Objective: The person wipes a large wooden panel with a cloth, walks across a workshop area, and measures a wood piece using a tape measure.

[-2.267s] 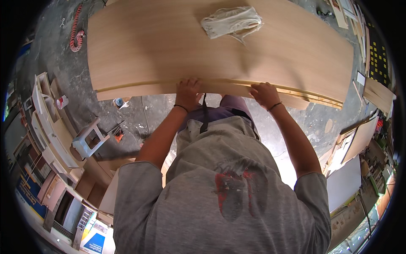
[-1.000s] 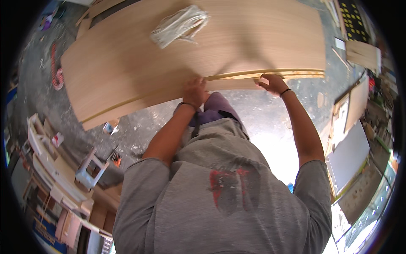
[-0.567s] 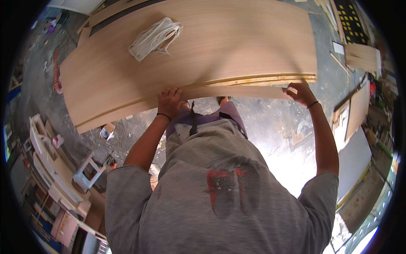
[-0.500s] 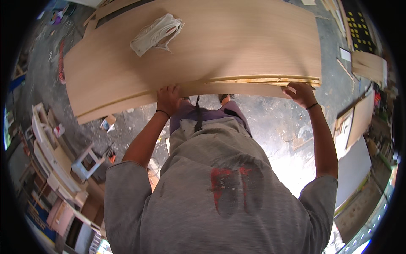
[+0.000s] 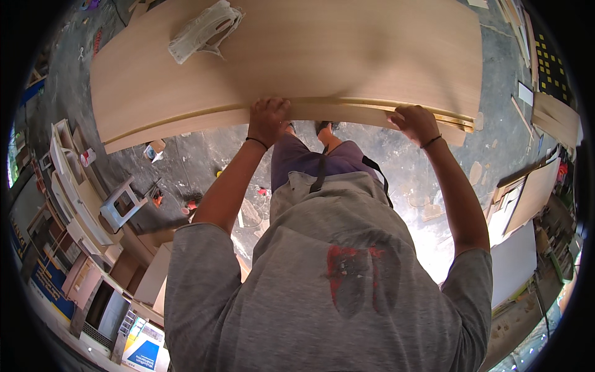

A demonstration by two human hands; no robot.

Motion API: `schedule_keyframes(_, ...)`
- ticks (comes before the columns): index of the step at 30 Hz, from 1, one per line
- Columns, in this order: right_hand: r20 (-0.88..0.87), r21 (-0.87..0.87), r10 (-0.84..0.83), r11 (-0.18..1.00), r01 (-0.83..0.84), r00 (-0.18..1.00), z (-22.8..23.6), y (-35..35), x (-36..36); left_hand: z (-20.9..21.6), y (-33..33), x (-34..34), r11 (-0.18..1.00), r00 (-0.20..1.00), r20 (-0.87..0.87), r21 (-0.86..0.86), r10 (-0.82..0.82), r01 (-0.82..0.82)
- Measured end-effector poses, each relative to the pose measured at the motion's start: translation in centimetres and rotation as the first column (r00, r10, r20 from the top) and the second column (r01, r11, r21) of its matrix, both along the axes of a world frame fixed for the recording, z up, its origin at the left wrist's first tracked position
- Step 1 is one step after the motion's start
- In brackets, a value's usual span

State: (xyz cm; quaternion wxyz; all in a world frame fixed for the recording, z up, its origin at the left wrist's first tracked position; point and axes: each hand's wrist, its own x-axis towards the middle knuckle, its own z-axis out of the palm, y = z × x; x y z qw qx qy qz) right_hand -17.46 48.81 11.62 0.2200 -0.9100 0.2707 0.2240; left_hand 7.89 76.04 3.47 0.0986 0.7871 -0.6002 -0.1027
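Observation:
A large pale plywood sheet (image 5: 347,56) lies in front of me, with another sheet's edge (image 5: 204,119) showing beneath it on my side. Light wooden strips (image 5: 455,118) run along the near edge, their ends visible at the right. My left hand (image 5: 268,121) is closed over that edge near the middle, fingertips on top. Farther right, my right hand (image 5: 417,125) has its fingers curled around the edge beside the strips; its thumb side is partly hidden. A bundle of whitish cord or cloth (image 5: 201,34) rests on the sheet at the far left.
A small light-blue stool (image 5: 122,204) stands on the stained concrete floor (image 5: 403,167) at left, by stacked white and wooden cabinet parts (image 5: 77,198). Boards (image 5: 530,192) lean at the right. Timber strips (image 5: 514,28) lie at the far right.
Along the near edge, my left hand has shifted right and my right hand left, bringing them closer together. The cord bundle sits farther up and left in view, and the whole view has shifted.

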Motion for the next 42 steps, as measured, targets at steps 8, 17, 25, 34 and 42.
schedule_keyframes(8,0.017,0.024,0.028,0.999,-0.029,0.999,-3.8,-1.1,-0.8,0.3,-0.1,-0.3,0.997,0.999,-0.023,0.071,0.033,-0.031)
schedule_keyframes(17,-0.005,0.045,-0.005,0.999,0.005,1.0,-4.6,-1.3,-0.2,1.0,-1.3,-2.4,0.99,0.996,0.011,0.109,0.091,-0.092)
schedule_keyframes(25,-0.125,0.1,-0.12,0.986,0.133,0.985,-4.5,-1.3,0.4,0.3,-8.7,-9.1,0.996,0.982,-0.167,-0.055,-0.084,0.076)
schedule_keyframes(34,-0.127,0.03,-0.179,0.982,0.184,0.976,-5.2,-1.0,0.6,-2.1,-10.8,-10.3,0.948,0.918,-0.264,-0.037,0.297,-0.318)
schedule_keyframes(42,-0.059,-0.021,-0.145,0.989,0.144,0.988,-3.3,-5.1,-7.0,-2.4,-11.3,-9.6,0.911,0.859,-0.309,0.185,0.409,-0.367)
